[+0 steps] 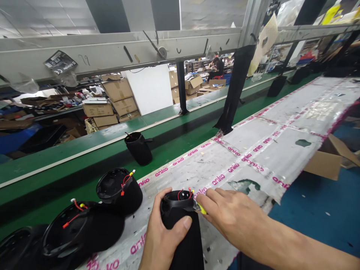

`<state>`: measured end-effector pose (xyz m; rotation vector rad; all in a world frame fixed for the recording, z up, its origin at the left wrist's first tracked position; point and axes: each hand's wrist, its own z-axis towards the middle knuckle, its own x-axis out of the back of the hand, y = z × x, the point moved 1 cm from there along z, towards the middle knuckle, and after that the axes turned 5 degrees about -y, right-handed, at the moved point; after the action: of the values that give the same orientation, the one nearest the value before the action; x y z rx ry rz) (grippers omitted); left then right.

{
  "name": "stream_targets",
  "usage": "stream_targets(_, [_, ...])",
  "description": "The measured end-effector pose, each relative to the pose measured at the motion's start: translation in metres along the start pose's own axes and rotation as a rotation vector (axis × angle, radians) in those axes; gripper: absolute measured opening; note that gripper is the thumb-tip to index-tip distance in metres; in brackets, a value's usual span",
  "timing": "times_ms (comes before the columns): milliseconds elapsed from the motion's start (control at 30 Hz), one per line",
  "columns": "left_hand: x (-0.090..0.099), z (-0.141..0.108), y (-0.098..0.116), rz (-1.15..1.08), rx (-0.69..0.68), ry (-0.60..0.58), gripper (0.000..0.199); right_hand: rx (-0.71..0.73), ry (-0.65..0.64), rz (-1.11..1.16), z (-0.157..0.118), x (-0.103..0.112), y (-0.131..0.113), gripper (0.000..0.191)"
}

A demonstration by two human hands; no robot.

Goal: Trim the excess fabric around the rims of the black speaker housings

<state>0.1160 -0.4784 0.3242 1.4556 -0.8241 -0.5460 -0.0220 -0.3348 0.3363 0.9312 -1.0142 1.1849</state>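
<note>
My left hand (168,232) is wrapped round a black fabric-covered cylindrical housing (187,240), which looks like a speaker body. Its open top faces up, and short red wires (185,194) with small connectors stick out of it. My right hand (222,210) grips a small yellow-handled utility knife (201,209), its metal end against the right side of the housing's rim. Most of the knife is hidden by my fingers. To the left lie several similar black housings (132,197), tilted with their open ends showing, with red, yellow and white connectors at the rims.
The worktop (253,150) is covered in torn white sheeting with pink lettering. Beyond it runs a green conveyor belt (174,146) carrying another black housing (139,150). A metal beam (112,52) and black-wrapped post (237,86) stand ahead. A cardboard box (323,165) is at right.
</note>
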Motion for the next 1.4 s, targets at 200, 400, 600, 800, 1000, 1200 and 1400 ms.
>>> stream_targets(200, [0.000,0.001,0.001,-0.015,0.020,-0.034,0.072,0.013,-0.017,0.031,0.000,0.000,0.004,0.023])
stream_targets(400, [0.001,0.001,0.003,-0.010,0.033,-0.057,0.073,0.040,-0.011,0.056,0.000,-0.002,0.005,0.021])
stream_targets(600, [-0.001,0.000,0.003,-0.023,0.019,-0.021,0.071,0.035,-0.001,0.070,0.001,-0.003,0.005,0.017])
stream_targets(800, [-0.003,-0.001,0.003,0.014,-0.005,0.043,0.068,0.009,0.020,-0.011,-0.001,-0.001,0.001,0.023])
stream_targets(1000, [-0.006,-0.003,0.005,0.080,-0.004,0.070,0.068,0.032,-0.023,-0.114,0.002,0.013,0.002,0.033])
stream_targets(1200, [-0.005,-0.003,0.001,0.078,0.007,0.074,0.069,0.061,-0.064,-0.142,0.005,0.018,0.003,0.035])
stream_targets(1400, [-0.008,-0.004,0.004,0.108,0.011,0.105,0.065,0.052,-0.080,-0.182,0.007,0.018,0.001,0.038])
